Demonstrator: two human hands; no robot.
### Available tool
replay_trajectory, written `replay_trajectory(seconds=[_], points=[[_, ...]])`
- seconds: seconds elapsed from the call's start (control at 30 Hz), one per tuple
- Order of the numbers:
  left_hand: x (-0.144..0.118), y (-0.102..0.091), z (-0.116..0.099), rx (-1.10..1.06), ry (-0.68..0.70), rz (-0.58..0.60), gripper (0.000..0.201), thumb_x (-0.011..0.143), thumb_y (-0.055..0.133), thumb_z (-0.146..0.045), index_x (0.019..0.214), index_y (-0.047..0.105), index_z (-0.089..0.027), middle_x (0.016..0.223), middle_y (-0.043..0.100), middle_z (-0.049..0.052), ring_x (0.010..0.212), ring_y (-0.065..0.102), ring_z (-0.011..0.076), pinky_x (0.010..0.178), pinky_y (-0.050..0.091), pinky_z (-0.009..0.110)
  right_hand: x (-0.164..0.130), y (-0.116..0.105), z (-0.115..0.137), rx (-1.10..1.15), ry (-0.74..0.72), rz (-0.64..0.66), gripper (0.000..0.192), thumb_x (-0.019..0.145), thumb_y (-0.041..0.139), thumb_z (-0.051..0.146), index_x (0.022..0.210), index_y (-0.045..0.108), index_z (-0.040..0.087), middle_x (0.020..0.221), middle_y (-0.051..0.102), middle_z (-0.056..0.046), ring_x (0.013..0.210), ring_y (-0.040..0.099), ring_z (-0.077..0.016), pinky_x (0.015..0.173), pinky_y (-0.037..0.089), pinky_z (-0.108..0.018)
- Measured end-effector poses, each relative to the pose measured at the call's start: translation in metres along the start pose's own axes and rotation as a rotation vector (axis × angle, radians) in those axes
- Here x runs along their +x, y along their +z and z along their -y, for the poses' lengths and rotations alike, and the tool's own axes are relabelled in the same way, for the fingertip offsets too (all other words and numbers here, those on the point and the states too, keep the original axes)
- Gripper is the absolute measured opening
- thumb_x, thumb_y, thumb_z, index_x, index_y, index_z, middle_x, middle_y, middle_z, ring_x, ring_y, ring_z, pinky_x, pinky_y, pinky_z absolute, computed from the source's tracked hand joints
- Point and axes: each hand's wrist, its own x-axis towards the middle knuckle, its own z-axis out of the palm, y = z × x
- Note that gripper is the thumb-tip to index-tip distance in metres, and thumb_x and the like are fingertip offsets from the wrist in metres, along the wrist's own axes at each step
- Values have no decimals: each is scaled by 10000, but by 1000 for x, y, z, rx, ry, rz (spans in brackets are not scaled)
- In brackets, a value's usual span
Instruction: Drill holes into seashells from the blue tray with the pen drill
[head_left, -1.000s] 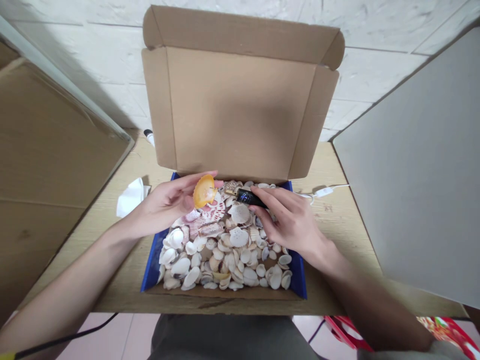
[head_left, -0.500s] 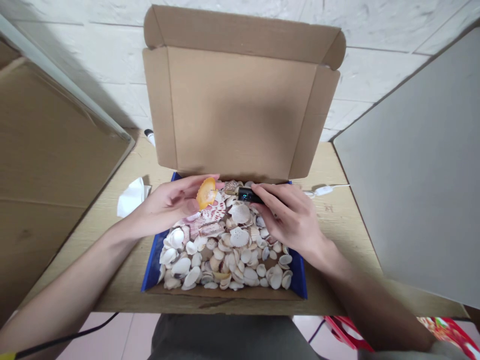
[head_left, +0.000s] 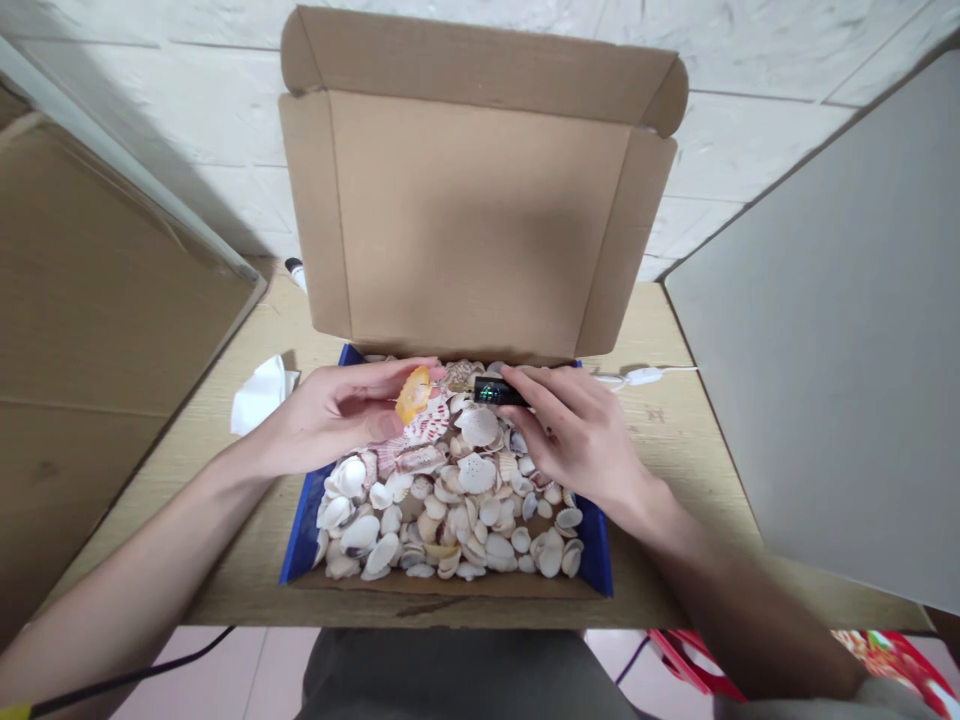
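My left hand [head_left: 337,412] grips a yellow-orange scalloped shell [head_left: 413,394] between thumb and fingers, its pale inner side partly turned toward me. In my right hand [head_left: 581,430] is a black mini drill [head_left: 496,391] with a lit display, its thin brass-coloured front end pointing left at the shell. Whether the bit touches the shell is too small to tell. Both hands hover over the back part of a cardboard box [head_left: 450,588] with blue sides. Many shells fill it, among them a white scallop shell [head_left: 477,474] and a red-spotted shell [head_left: 427,424].
The box's raised lid [head_left: 480,210] stands behind the hands. A crumpled white tissue [head_left: 260,396] lies left of the box, and a white cable with an inline switch [head_left: 643,376] to its right. Panels flank the wooden table [head_left: 675,430] on both sides.
The yellow-orange shell has tilted slightly and sits a little lower in my left hand. The drill's display has gone from bluish to green. My right hand has barely moved.
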Motion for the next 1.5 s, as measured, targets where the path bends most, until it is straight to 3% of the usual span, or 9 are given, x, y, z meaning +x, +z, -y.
replay_trajectory(seconds=[0.07,0.17,0.47,0.7,0.93,1.27,1.5], points=[[0,0,0,-1,-2,-1,473,904,623,-108,1346,554,-263,1373,565,24,1199,597,211,977,512,258,0,1,1,24,6,41,311,912,545,240,1191,606,119,959,720,-107,813,657,-198,685,536,-324],[0,-1,0,1,11,10,468,914,611,-119,1355,543,-259,1370,567,26,1204,592,226,982,515,283,1,1,1,-1,-23,3,286,900,565,229,1152,622,105,953,720,-107,799,649,-196,690,528,-322],[0,1,-3,33,21,0,461,894,641,-121,1321,581,-284,1355,586,6,1200,595,216,974,515,255,-1,0,-2,-45,-44,-62,330,876,586,137,1200,594,198,1052,714,-76,901,634,-207,730,479,-344],[0,0,-1,52,-28,-44,485,860,688,-170,1323,580,-270,1337,605,39,1175,615,249,986,521,337,2,-1,2,39,-26,95,319,937,520,246,1208,579,87,937,717,-105,797,662,-181,669,541,-298],[1,-1,2,129,-48,-63,527,805,745,-235,1311,600,-263,1325,616,75,1158,625,294,956,545,382,0,0,-1,-40,-99,-35,289,876,618,208,1150,604,116,1010,719,-106,810,647,-192,700,526,-332],[2,2,-1,248,-29,-91,516,776,767,-237,1273,633,-273,1298,639,66,1158,621,303,979,525,397,3,-1,3,-15,-90,58,301,936,533,269,1167,604,91,921,730,-100,785,674,-176,649,552,-288],[3,3,0,171,-34,-58,514,798,748,-241,1295,614,-255,1314,623,86,1124,647,289,928,563,380,1,-2,0,-46,-136,-28,288,892,598,216,1169,612,137,1016,724,-99,817,648,-186,688,518,-326]])
